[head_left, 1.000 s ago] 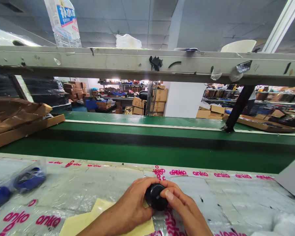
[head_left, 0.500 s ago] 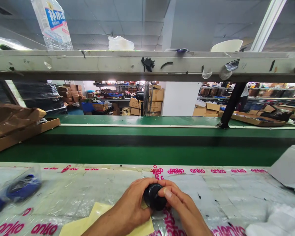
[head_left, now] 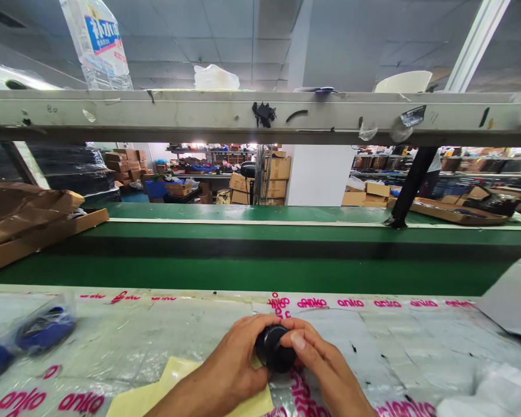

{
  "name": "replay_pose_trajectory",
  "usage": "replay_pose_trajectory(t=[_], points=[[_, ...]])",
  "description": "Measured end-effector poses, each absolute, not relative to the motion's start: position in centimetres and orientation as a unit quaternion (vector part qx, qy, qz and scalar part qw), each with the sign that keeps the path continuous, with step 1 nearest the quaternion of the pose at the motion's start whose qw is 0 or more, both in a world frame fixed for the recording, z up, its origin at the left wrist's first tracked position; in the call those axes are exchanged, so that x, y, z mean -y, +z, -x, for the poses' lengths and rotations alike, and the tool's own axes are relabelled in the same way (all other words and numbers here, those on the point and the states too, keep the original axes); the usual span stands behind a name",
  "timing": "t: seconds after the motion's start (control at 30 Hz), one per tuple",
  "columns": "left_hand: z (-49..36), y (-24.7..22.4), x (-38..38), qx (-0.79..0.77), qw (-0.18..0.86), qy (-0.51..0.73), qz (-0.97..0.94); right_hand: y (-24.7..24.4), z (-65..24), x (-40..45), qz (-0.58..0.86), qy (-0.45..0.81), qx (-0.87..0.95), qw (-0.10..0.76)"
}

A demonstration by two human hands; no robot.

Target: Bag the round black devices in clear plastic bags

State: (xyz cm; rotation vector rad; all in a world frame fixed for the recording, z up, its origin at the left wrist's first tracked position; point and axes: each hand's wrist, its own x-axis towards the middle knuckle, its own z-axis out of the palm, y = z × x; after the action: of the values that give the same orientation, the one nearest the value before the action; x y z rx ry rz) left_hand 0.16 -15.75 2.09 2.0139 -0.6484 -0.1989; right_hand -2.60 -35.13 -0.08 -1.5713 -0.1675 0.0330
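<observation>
My feed shows the worktop in even, bright light, its plastic covering giving off sheen. Glare washes out ten o'clock, while the ceiling toward twelve is dim grey. Toward six, a dark shadow band crosses the green belt; lower, the black piece loses detail. Wide-lens stretch tilts the bottle between ten and eleven.

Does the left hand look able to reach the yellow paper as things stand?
Probably yes: the yellow paper lies just below the left hand, and nothing seems to block the way. However, this hand holds the black round object, so it may need to release that first.
</observation>
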Motion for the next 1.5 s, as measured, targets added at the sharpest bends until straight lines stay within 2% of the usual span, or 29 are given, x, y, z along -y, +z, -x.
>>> replay_pose_trajectory(t=[0.7, 1.07, 1.5], points=[[-0.1, 2.3, 15.9, 0.259, 0.476, -0.084, -0.836, -0.5, 2.8, 34.9, 0.71, -0.025, 0.077, 0.7], [-0.1, 2.4, 15.9, 0.261, 0.472, -0.082, -0.838, -0.7, 2.6, 35.1, 0.728, -0.003, 0.095, 0.679], [-0.4, 1.2, 16.1, 0.289, 0.469, -0.043, -0.833, -1.4, 2.4, 34.2, 0.731, -0.059, 0.067, 0.676]])
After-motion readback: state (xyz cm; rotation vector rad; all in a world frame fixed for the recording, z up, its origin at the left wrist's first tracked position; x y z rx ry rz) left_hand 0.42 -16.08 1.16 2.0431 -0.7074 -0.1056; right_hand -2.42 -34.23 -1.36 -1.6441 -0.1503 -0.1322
